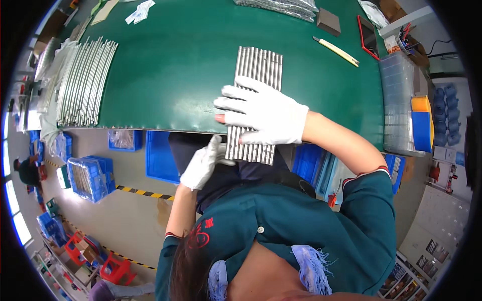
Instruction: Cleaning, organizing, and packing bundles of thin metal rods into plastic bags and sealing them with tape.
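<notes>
A flat row of metal rods lies side by side on the green table, its near ends reaching over the table's front edge. My right hand, in a white glove with bare tips showing on some fingers, rests flat across the rods with its fingers spread to the left. My left hand, also white-gloved, is below the table edge beside the rods' near left corner. Its thumb and fingers are apart, and its fingertips come close to the rods; whether they touch underneath is hidden.
More long rods lie at the table's left. A yellow cutter knife, a grey-brown block and a red-framed tablet-like thing are at the far right. Clear plastic drawers border the right side. Blue bins stand below the table.
</notes>
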The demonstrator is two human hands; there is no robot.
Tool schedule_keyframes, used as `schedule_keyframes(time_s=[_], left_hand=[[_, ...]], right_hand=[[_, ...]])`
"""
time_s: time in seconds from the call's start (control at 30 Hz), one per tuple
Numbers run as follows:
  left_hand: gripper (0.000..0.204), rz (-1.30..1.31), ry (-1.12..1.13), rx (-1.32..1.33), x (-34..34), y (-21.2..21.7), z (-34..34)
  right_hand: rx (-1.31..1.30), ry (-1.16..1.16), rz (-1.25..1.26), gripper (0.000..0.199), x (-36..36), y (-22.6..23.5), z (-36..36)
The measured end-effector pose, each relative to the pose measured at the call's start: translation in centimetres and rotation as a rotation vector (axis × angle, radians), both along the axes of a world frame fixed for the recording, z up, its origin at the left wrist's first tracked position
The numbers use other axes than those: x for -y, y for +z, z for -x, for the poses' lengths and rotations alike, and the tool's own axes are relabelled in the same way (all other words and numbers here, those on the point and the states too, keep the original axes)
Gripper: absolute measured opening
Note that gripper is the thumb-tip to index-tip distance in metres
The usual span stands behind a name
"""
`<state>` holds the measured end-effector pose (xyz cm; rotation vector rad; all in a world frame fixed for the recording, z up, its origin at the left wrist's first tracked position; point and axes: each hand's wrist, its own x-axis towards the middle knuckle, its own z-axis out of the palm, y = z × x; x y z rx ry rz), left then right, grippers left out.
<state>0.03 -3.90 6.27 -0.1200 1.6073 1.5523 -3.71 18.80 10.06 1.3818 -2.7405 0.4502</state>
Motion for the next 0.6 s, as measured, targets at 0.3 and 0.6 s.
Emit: schedule_keyframes(time_s=[0.3, 0.6], left_hand=[[0.063, -0.29, -0.275, 0.251, -3.9, 0.8, 1.3], [0.059, -0.291, -0.747, 0.017, -6.8, 3.3, 2.2]], right_hand=[[0.219, -0.249, -0.2, 0.091, -6.6, 3.9, -5.2], [-0.027, -0.013, -0.118, 0.047, -3.4, 3.1, -4.4]])
